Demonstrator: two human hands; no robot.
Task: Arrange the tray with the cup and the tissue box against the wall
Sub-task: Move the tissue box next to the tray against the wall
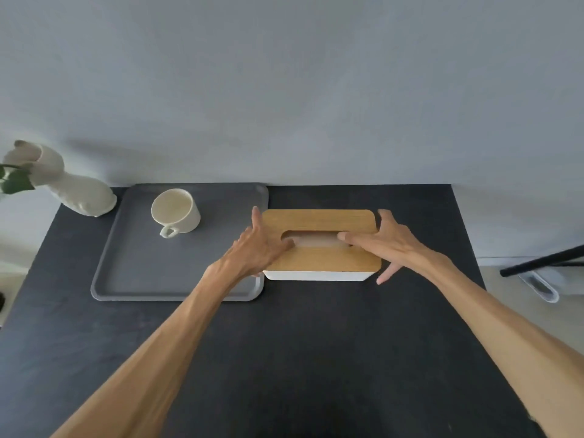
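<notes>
The tissue box (321,248), white with a wooden lid, sits on the dark tabletop (284,343) between both hands. The left hand (257,248) lies on its left end, the right hand (387,245) on its right end, each grip spread with a thumb at the lid slot. Just left of the box is the grey tray (132,270), its far edge at the wall (284,90), holding the cup (176,211). A white vase (60,184) stands left of the tray. Bare tabletop separates box and wall.
</notes>
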